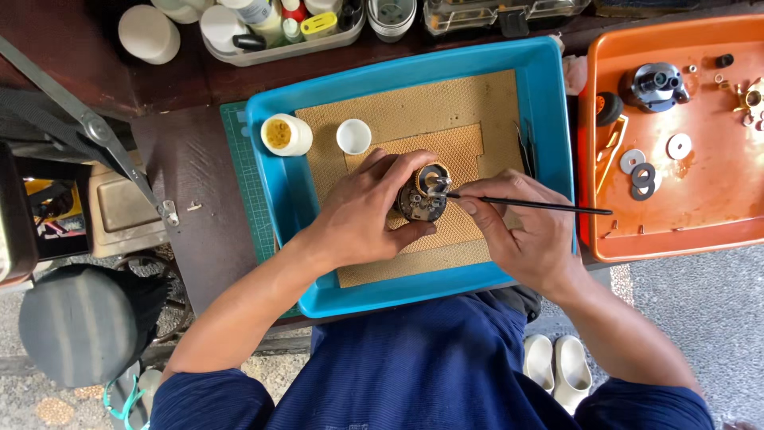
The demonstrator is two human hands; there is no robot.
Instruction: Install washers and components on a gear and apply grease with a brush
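Left hand [362, 211] gripped the reel [422, 193] steady while right hand [521, 231] pinched the brush [541, 207]; light, short strokes suited best

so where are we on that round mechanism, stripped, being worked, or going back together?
Stripped, it seems: washers, a grey metal part and small bits lie loose in the orange tray. In hand: the left hand grips the round mechanism over the blue tray; the right hand touches a thin brush to it. Left: the tray parts are not yet fitted.
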